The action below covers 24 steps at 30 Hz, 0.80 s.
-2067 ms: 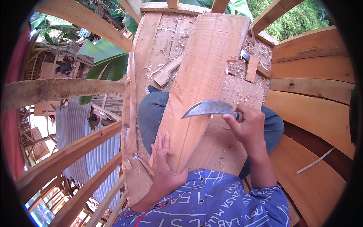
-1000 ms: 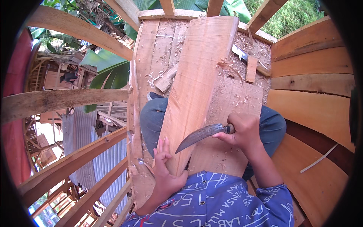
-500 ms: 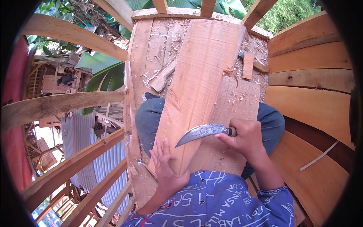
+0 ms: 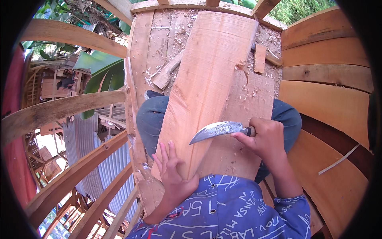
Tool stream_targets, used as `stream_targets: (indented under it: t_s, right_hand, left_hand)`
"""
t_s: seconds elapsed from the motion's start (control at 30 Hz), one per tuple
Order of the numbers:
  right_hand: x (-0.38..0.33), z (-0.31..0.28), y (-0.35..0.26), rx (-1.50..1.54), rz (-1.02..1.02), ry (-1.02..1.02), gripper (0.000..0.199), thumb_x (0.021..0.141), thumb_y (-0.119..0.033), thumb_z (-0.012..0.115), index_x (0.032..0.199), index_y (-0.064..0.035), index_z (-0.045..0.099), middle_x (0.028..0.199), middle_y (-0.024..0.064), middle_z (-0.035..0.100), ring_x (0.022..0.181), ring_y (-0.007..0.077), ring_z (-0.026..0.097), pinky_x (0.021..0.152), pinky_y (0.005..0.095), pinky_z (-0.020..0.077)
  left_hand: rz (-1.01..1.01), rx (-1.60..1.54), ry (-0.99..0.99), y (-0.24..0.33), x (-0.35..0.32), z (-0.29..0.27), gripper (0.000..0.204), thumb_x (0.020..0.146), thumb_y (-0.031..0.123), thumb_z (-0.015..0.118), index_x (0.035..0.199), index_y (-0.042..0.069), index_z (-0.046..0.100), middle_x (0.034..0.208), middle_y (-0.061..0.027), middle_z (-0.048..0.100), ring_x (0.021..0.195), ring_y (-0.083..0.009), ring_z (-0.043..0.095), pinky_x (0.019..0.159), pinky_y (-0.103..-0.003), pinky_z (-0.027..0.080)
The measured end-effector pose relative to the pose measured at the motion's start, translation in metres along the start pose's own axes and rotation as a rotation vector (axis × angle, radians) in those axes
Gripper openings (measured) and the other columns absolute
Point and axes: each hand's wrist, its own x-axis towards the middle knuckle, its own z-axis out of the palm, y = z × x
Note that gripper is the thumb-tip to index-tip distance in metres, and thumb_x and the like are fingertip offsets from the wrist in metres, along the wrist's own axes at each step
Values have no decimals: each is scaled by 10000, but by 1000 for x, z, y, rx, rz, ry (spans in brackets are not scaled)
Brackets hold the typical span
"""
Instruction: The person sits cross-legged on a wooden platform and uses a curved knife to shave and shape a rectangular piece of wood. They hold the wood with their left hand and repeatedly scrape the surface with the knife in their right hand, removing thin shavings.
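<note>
"Wooden plank (image 4: 211,67): how does it lie?"

"In front of the person, between the knees, from just before the blue shirt (image 4: 215,201) up toward the far rail (image 4: 187,4). Its long axis points away from the body, the far end leaning to the right."

"Which hand is nearer?"

"The left hand (image 4: 173,173). It rests on the plank's near end, its longer fingers stretched out and a little apart rather than clamped round the wood. The right hand (image 4: 266,137) is beyond the plank's right long edge, above the wide board (image 4: 252,89), closed firmly on the handle of a curved knife (image 4: 219,129)."

"And the blade?"

"It reaches leftward from that hand, over the right edge, so it crosses the plank's length instead of following it. Whether it touches, I cannot tell."

"What does the move turn on?"

"That crossing, I'd judge: blade against right edge. The tip points to the plank's left side, near the left fingers, so they seem the thing to watch."
</note>
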Motion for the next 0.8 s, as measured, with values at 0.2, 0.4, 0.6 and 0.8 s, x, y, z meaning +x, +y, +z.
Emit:
stream_targets:
  t_s: [0.2,0.4,0.6,0.8]
  right_hand:
    - [10,11,18,-92,43,-15,672,676,-688,701,549,-52,525,477,107,514,448,281,566,444,369,427]
    - [22,18,30,-123,47,30,690,671,-711,686,564,-47,531,474,118,506,459,295,562,460,375,431]
    - [35,21,35,-157,59,63,689,674,-712,683,577,-45,540,487,127,507,459,301,549,463,390,415]
    - [49,21,48,-152,140,135,685,695,-696,682,592,-32,553,503,138,520,499,327,565,482,421,423]
  left_hand:
    - [-7,80,-47,5,5,2,488,618,90,727,1001,81,424,1471,-297,352,1406,-531,176,1077,-693,-39]
    - [-7,127,-52,7,7,3,436,609,92,726,950,68,456,1479,-295,340,1406,-533,171,1063,-711,-35]
    - [-14,124,-54,8,9,4,421,595,95,724,923,52,464,1487,-295,322,1405,-536,168,1057,-719,-30]
    - [-9,131,-53,9,9,3,430,587,95,723,927,47,464,1488,-295,319,1405,-534,171,1057,-720,-28]
